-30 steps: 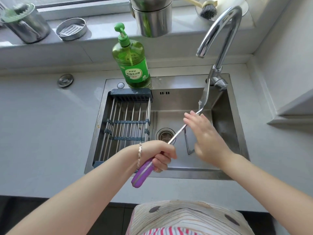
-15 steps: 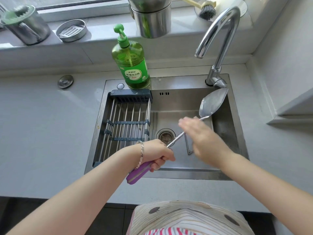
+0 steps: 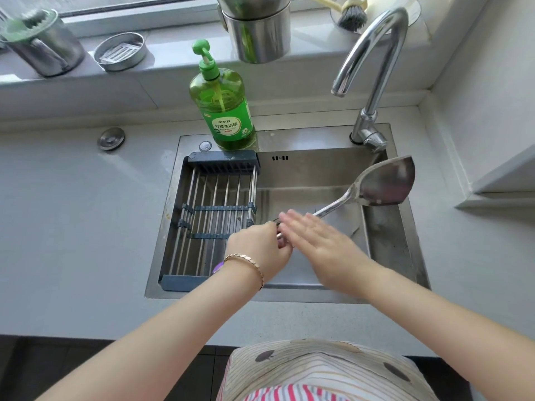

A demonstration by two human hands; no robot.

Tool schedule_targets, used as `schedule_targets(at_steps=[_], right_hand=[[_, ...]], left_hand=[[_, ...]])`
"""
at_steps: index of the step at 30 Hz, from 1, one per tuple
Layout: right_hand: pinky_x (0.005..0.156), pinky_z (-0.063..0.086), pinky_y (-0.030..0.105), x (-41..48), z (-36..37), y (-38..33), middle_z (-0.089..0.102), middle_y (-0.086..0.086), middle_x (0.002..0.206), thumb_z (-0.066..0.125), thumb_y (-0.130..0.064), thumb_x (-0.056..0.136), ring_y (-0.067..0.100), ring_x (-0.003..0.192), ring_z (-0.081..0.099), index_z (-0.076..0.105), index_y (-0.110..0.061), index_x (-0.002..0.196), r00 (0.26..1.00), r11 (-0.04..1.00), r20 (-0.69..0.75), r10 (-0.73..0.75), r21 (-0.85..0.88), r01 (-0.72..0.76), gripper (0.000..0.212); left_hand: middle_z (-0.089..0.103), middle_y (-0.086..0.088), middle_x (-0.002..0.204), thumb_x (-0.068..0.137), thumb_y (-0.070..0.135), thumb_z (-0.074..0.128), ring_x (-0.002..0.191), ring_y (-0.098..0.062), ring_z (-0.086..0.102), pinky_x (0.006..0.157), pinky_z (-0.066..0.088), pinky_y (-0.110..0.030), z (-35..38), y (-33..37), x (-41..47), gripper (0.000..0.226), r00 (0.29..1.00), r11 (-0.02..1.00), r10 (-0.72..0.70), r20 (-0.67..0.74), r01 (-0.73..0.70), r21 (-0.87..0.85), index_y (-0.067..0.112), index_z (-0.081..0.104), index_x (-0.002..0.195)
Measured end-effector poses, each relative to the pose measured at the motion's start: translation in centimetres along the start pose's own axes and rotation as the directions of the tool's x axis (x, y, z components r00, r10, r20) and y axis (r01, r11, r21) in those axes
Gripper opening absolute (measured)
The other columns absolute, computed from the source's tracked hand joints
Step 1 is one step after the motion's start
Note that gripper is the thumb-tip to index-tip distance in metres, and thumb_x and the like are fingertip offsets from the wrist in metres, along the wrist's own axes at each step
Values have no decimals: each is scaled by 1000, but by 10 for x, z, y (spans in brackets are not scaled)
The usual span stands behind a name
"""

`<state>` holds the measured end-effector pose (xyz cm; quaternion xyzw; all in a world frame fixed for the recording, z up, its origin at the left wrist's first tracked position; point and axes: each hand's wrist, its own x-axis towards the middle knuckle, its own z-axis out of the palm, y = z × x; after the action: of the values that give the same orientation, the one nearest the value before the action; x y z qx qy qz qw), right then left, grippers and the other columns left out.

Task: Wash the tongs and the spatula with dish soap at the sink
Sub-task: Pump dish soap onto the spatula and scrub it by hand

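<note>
My left hand [image 3: 260, 247] is shut on the handle of a steel spatula [image 3: 385, 183], whose purple grip end [image 3: 217, 267] peeks out under my wrist. The spatula's blade points up and right over the sink's right side. My right hand [image 3: 321, 241] lies flat with fingers apart, touching the spatula's shaft beside my left hand. The green dish soap bottle [image 3: 224, 111] stands on the sink's back rim. The tongs are hidden behind my right hand. No water runs from the faucet [image 3: 373, 65].
A drying rack [image 3: 214, 221] spans the left half of the steel sink [image 3: 399, 250]. On the windowsill stand metal canisters [image 3: 257, 33], a round metal dish [image 3: 120, 52] and a dish brush [image 3: 351, 15]. A grey counter [image 3: 72, 227] surrounds the sink.
The spatula's blade has swung from under the faucet to the right and turned face-up. My left hand moved forward over the sink, and my right hand slid down the shaft toward it.
</note>
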<state>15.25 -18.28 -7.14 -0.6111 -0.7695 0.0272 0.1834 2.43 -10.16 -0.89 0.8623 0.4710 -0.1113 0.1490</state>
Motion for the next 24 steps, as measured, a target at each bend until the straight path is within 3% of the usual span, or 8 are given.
schedule_targets(at_steps=[3, 6, 7, 11, 15, 17, 20, 24], right_hand=[[118, 4, 31, 0, -5, 19, 32, 23, 147, 21, 6, 67, 24, 144, 5, 22, 1, 141, 970, 969, -30, 242, -40, -243, 74], [118, 9, 34, -7, 5, 10, 26, 18, 149, 24, 8, 69, 24, 145, 2, 23, 3, 141, 992, 990, -23, 124, -66, -126, 72], [118, 10, 35, -8, 5, 12, 28, 19, 149, 25, 8, 69, 25, 145, 5, 24, 3, 140, 993, 989, -2, 121, -84, -121, 71], [115, 7, 31, -6, -6, 35, 35, 30, 143, 19, 3, 66, 32, 136, 21, 23, 8, 138, 922, 921, 53, 383, -99, -377, 72], [117, 2, 21, -5, 0, 22, 22, 13, 153, 26, 10, 70, 24, 142, 21, 25, 4, 144, 945, 982, 266, 189, -49, -182, 75], [113, -1, 14, 2, -7, 26, 10, 2, 157, 33, 5, 84, 13, 145, 13, 18, -8, 149, 874, 962, 440, 209, 67, -264, 67], [109, 29, 21, 36, -23, 34, 46, -1, 143, 38, -4, 90, 13, 132, 42, 48, -17, 136, 782, 863, 516, 350, 147, -484, 48], [93, 43, 23, 118, -53, 41, 66, 1, 117, 44, -5, 88, 14, 106, 59, 64, -13, 116, 799, 798, 462, 385, 267, -540, 36]], left_hand=[[59, 0, 79, 87, 36, 41, 74, -24, 56, 62, 39, -27, 1, -6, 0, 19, 996, 996, -58, 74, 62, -57, 19, 47, 82], [54, 4, 69, 87, 38, 43, 69, -22, 55, 58, 37, -26, -1, -10, 3, 20, 990, 986, -52, 134, 73, -151, 21, 45, 76], [52, 7, 65, 88, 42, 44, 65, -20, 53, 57, 37, -26, -3, -12, 5, 23, 988, 981, -24, 153, 52, -186, 22, 45, 76], [46, 9, 61, 93, 49, 37, 59, -16, 47, 57, 38, -25, -12, -20, 11, 27, 971, 980, 125, 203, -88, -179, 26, 45, 82], [51, 3, 71, 96, 36, 37, 65, -20, 49, 62, 41, -26, -10, -35, 24, 23, 950, 987, 129, 284, -95, -132, 19, 53, 96], [50, 1, 70, 96, 29, 39, 63, -19, 48, 61, 41, -26, -9, -46, 33, 23, 931, 993, 71, 359, -32, -114, 13, 55, 92], [53, -4, 74, 93, 22, 44, 65, -21, 50, 61, 45, -27, -16, -62, 49, 26, 905, 993, -14, 425, 64, -104, 6, 64, 99], [59, 0, 88, 89, 22, 54, 59, -13, 57, 55, 51, -24, -50, -80, 68, 25, 899, 991, -29, 437, 81, -102, 20, 56, 115]])
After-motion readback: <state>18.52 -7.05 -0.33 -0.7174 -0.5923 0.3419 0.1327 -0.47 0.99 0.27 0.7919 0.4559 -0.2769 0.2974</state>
